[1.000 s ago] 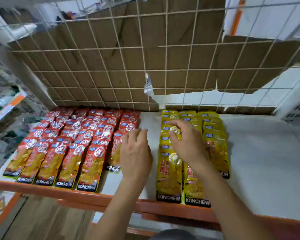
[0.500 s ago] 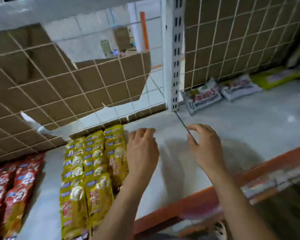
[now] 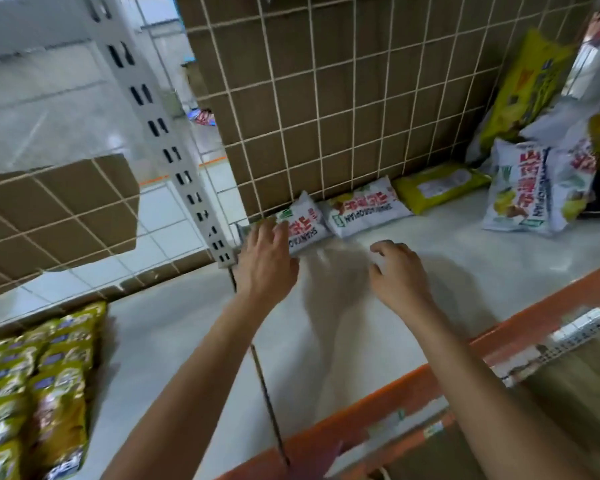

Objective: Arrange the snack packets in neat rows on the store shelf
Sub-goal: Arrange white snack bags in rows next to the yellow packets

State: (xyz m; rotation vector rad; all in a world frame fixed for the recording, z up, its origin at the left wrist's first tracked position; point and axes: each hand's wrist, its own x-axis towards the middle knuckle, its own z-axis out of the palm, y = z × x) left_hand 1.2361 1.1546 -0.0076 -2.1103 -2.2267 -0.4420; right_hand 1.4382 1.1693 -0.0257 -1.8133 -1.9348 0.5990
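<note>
My left hand [image 3: 265, 258] reaches forward with straight fingers whose tips lie over the near edge of a white snack packet [image 3: 303, 226] at the back of the shelf [image 3: 194, 337]. A second white packet [image 3: 366, 211] lies beside it against the wire grid. My right hand [image 3: 395, 271] hovers over the bare shelf with loosely curled fingers, holding nothing. Rows of yellow packets [image 3: 45, 379] lie flat at the lower left.
A white slotted upright [image 3: 174, 147] divides the shelf bays. A yellow-green packet [image 3: 440, 185] lies further right; a heap of white and yellow bags [image 3: 537, 192] fills the right corner. The orange shelf lip [image 3: 413, 379] runs along the front.
The view swung right, away from the red and yellow rows. Both hands left the yellow packets and moved to the neighbouring bay; the left hand now reaches the white packet.
</note>
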